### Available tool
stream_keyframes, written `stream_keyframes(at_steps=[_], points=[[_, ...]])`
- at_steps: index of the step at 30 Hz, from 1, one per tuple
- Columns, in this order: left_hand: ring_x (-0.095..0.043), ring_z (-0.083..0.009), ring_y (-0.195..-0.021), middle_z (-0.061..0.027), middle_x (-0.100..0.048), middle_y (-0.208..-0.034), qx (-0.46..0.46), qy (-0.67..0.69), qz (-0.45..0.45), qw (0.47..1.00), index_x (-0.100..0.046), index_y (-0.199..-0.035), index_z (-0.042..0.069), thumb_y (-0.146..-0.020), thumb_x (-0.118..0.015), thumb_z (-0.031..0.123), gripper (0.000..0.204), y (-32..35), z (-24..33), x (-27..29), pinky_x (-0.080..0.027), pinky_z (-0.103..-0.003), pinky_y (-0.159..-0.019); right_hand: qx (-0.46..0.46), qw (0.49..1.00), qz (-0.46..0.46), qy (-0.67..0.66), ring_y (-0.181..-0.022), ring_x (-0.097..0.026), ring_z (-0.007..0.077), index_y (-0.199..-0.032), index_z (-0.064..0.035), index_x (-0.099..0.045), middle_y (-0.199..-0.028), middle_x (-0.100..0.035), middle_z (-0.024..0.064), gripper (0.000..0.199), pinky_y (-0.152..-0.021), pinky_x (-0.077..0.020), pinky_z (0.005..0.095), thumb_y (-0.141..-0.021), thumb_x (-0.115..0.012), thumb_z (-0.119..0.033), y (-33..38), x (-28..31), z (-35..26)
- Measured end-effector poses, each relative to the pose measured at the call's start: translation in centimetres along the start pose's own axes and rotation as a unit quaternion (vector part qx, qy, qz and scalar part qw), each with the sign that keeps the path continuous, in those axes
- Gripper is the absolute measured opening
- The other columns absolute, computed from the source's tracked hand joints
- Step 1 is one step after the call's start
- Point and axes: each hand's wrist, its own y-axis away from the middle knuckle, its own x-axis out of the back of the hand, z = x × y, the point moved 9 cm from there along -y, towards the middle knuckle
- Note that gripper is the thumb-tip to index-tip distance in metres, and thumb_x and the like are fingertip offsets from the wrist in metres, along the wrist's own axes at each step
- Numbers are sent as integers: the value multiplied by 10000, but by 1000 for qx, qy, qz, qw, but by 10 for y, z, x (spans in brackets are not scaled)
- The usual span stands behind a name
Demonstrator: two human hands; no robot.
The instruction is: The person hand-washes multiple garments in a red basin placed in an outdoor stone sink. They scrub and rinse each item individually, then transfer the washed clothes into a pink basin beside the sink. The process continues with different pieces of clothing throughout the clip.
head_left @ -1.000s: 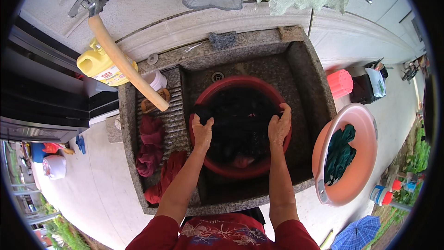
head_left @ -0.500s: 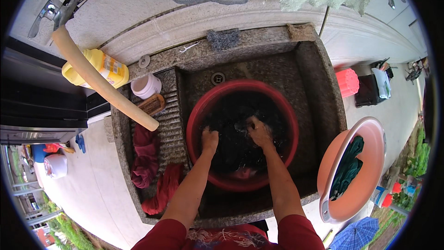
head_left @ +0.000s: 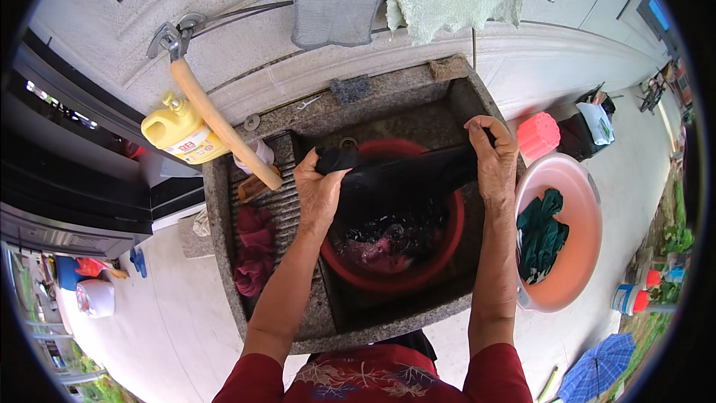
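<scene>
Both hands are closed on a wet black cloth (head_left: pixel 406 175), held stretched between them above a red basin (head_left: pixel 452 246). My left hand (head_left: pixel 317 192) grips one end over the ribbed washboard side. My right hand (head_left: pixel 494 160) pinches the other end near the sink's right wall. In the basin, dark water (head_left: pixel 399 220) has bubbles and a pinkish-red piece of cloth (head_left: pixel 384 250) showing in it. The black cloth covers the basin's far part. A maroon cloth (head_left: pixel 254 254) lies on the washboard (head_left: pixel 293 216), left of my left forearm.
The basin stands in a stone sink (head_left: pixel 335 339). A wooden-coloured hose (head_left: pixel 216 123) hangs from a tap at the left, before a yellow jug (head_left: pixel 186 130) and a brush (head_left: pixel 253 188). To the right, a pink tub (head_left: pixel 585 246) holds dark green cloth (head_left: pixel 543 231).
My hands have come up out of the water and apart, lifting the black cloth and stretching it. The view has shifted, showing more of the wall.
</scene>
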Motion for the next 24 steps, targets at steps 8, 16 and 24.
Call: stream_keyframes(at_steps=[8, 16, 24], points=[[-473, -44, -687, 53, -546, -714, 39, -262, -87, 960, -522, -720, 42, -677, -779, 111, 269, 9, 8, -4, -424, -213, -638, 5, 996, -29, 81, -658, -460, 42, -863, -10, -603, -691, -537, -25, 70, -600, -384, 201, -867, -563, -68, 30, 12, 10], [-443, -351, -1039, -152, -484, -1038, 182, -599, -455, 633, -523, -1049, 47, -614, -604, -9, 446, 130, -152, 55, -427, -401, -845, -156, 803, -390, 422, -872, -611, 346, -898, -123, -651, -900, -639, 162, 139, -707, -480, 440, -792, -572, -166, 157, -29, 194], [-370, -340, -1183, -179, -406, -1252, 10, -624, -399, 671, -488, -1180, 98, -706, -558, -59, 505, 101, -146, 25, -323, -468, -986, -3, 793, -298, 531, -971, -514, 316, -1016, -169, -650, -1119, -484, 106, 284, -770, -446, 443, -731, -661, -171, 125, -63, 171]])
